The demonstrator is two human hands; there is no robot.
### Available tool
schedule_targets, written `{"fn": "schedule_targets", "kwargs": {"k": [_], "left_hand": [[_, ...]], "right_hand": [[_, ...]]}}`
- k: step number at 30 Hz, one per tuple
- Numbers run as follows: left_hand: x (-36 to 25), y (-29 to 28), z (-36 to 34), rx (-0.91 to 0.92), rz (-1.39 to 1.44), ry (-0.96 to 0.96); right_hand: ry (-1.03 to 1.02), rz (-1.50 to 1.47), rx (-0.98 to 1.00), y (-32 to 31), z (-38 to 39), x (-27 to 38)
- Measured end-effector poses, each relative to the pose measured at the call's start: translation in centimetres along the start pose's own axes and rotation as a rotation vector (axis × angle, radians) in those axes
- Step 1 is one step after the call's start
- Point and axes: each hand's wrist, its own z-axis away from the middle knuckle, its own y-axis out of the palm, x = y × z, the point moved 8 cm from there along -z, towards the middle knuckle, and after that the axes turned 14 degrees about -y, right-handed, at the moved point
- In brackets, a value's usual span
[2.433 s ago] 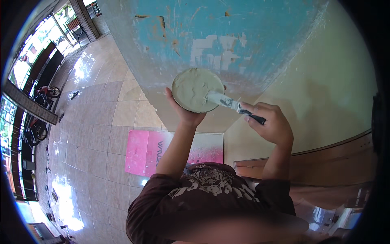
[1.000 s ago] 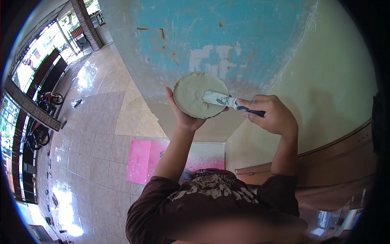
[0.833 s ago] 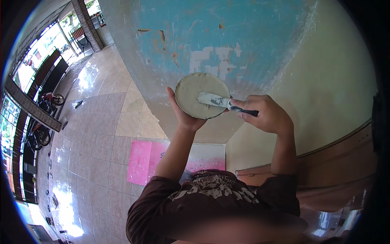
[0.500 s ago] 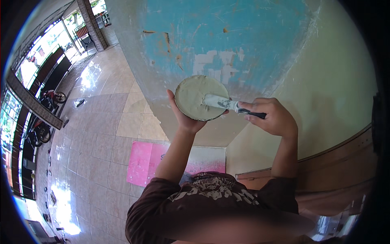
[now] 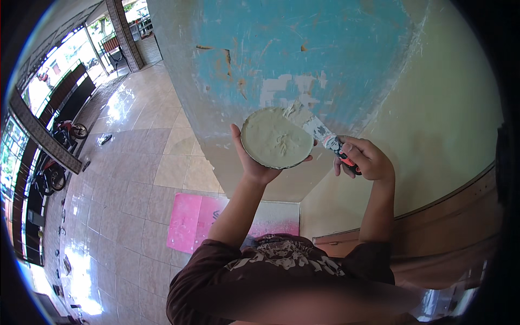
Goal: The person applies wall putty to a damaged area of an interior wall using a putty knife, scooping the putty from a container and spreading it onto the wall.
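My left hand [image 5: 254, 169] holds up a round container of pale grey-green putty [image 5: 271, 132], its fingers wrapped around the underside and edge. The putty's surface is mostly smooth, with a rough dab near the middle. In my right hand [image 5: 368, 158] is a putty knife [image 5: 319, 131] with a black and orange handle. Its putty-smeared blade meets the container's far right rim, tip pointing up and left. Behind them stands a wall with a worn blue patch [image 5: 303, 49], which has white filled spots and a few brown chips and cracks.
A pink board or mat [image 5: 187, 222] lies on the tiled floor [image 5: 124, 200] below my left arm. To the right, a pale green wall [image 5: 444, 124] meets the blue-patched one at a corner, above brown wood [image 5: 433, 233]. Motorcycles [image 5: 54, 179] stand far left by a fence.
The putty knife has moved from the middle of the putty to the far right rim, and my right hand has turned, showing the orange on the handle. The container has shifted slightly right and nearer.
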Motion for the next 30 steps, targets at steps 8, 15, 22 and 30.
{"fn": "schedule_targets", "kwargs": {"k": [8,15,22,30], "left_hand": [[-0.2,1.4,0.1,-0.025,-0.265,0.022],[-3.8,6.0,-1.6,-0.06,-0.435,0.124],[-7.3,10.7,-4.6,-0.033,-0.443,0.15],[-10.8,13.0,-6.7,-0.04,-0.537,0.155]], "right_hand": [[-0.197,-0.268,-0.074,1.3,0.3,-0.6],[-0.314,0.002,-0.402,1.6,-1.8,3.5],[-0.454,0.082,-0.461,1.3,-5.9,6.5],[-0.714,0.876,-0.741,-2.5,-13.7,12.6]]}}
